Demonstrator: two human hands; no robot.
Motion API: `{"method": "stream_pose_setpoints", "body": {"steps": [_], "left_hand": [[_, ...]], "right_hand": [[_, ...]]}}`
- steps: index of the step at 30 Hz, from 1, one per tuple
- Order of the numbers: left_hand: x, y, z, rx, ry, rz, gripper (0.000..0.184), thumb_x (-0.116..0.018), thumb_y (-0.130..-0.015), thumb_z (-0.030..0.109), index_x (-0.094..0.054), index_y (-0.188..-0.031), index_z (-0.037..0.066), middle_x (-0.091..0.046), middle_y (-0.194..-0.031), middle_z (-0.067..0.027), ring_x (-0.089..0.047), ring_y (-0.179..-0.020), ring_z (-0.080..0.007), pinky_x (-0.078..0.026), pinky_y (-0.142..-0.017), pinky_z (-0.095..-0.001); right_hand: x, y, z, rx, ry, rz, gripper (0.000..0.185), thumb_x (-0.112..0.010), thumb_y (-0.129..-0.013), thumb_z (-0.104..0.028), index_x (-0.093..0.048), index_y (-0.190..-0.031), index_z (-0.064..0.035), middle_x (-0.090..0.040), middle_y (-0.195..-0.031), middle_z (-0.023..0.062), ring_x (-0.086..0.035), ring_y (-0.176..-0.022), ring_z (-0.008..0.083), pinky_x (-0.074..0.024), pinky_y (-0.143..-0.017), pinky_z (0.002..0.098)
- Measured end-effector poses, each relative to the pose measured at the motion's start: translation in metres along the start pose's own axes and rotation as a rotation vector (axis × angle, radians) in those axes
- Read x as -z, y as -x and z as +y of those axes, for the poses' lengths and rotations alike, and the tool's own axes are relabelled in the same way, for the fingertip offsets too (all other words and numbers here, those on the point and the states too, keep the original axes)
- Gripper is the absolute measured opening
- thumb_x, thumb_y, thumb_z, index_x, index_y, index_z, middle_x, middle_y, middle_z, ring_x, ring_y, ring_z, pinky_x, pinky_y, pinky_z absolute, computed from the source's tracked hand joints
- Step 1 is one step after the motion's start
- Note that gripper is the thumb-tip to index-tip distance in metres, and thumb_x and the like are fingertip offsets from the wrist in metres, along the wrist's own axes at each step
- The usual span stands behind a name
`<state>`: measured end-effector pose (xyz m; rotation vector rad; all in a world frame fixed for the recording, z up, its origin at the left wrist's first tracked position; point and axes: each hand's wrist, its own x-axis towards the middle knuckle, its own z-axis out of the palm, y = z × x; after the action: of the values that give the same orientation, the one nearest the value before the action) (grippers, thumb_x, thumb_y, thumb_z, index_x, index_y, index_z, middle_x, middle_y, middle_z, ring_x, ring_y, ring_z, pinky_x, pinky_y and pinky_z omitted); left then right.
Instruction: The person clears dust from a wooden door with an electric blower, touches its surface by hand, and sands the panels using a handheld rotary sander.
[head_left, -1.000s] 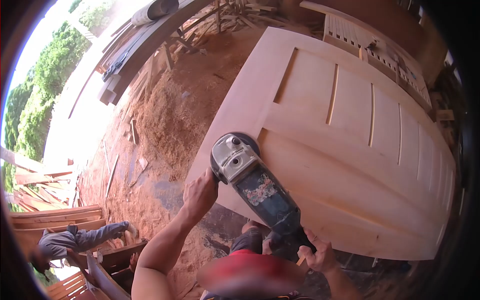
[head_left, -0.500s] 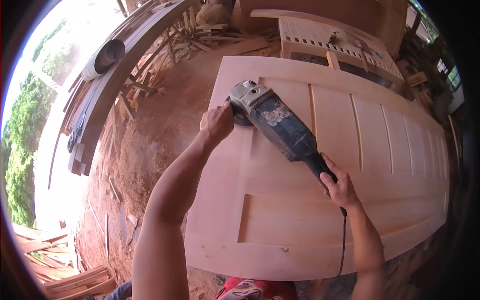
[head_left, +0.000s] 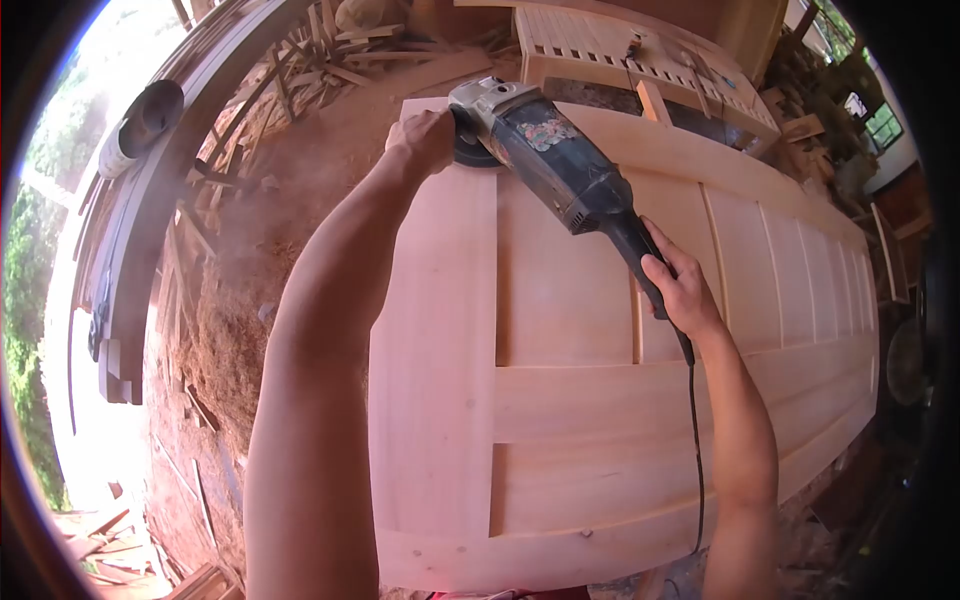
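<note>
I see a person bent over a big wooden panel (head_left: 435,350) with lots of sunk-in squares. It fills the middle of the view and runs out to three and four o'clock. A long power tool (head_left: 565,165) sits over the panel's far end, with its metal head at twelve o'clock and its back end pointing to three. There is a worn flowery patch on its dark body. Under the head is a round black disc (head_left: 472,152), right by the panel's far left corner. I cannot tell how hard it pushes on the wood.

The left hand (head_left: 425,138), near eleven o'clock, is curled up tight at the side of the tool's head. The bit it squeezes is hidden behind its knuckles. The right hand (head_left: 683,290), at three o'clock, is wrapped snugly around the black back handle (head_left: 632,248). A thin black cord (head_left: 697,450) hangs from the handle's end, down past four o'clock.

At one o'clock stands a wooden bench with slots (head_left: 600,50). Bits of scrap wood (head_left: 370,35) lie in a heap at eleven. A fat round tube (head_left: 150,115) rests on stacked boards at ten.
</note>
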<state>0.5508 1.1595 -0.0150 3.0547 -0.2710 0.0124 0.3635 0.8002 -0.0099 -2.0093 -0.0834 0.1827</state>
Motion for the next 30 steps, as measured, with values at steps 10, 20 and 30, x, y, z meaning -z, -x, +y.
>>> {"method": "stream_pose_setpoints", "body": {"steps": [10, 20, 30], "left_hand": [[-0.002, 0.116, 0.037, 0.010, 0.096, 0.013, 0.025, -0.056, -0.089, 0.010, -0.061, -0.112, 0.001, -0.073, -0.093, -0.0260, -0.071, -0.089, -0.0452, -0.057, -0.079, -0.0545], [0.009, 0.292, 0.081, 0.169, 0.161, -0.095, 0.019, -0.058, -0.090, 0.010, -0.055, -0.105, -0.002, -0.072, -0.086, -0.0270, -0.071, -0.082, -0.0473, -0.056, -0.076, -0.0566], [0.031, 0.503, 0.127, 0.509, 0.320, -0.310, 0.020, -0.058, -0.096, 0.018, -0.051, -0.109, 0.005, -0.070, -0.101, -0.0221, -0.069, -0.088, -0.0452, -0.053, -0.075, -0.0581]], "right_hand": [[0.011, 0.103, 0.004, -0.052, -0.045, -0.079, 0.063, -0.060, -0.100, -0.031, -0.044, -0.154, -0.0008, -0.059, -0.079, 0.0019, -0.053, -0.059, 0.0088, -0.0466, -0.053, 0.0256], [0.015, 0.248, 0.021, -0.059, -0.008, -0.213, 0.059, -0.063, -0.096, -0.020, -0.049, -0.147, 0.0056, -0.068, -0.087, 0.0134, -0.065, -0.071, 0.0183, -0.0539, -0.068, 0.0322], [0.017, 0.370, 0.034, 0.231, 0.138, -0.432, 0.053, -0.071, -0.089, -0.017, -0.060, -0.137, 0.0005, -0.070, -0.111, 0.0271, -0.070, -0.099, 0.0439, -0.0553, -0.088, 0.0434]]}}
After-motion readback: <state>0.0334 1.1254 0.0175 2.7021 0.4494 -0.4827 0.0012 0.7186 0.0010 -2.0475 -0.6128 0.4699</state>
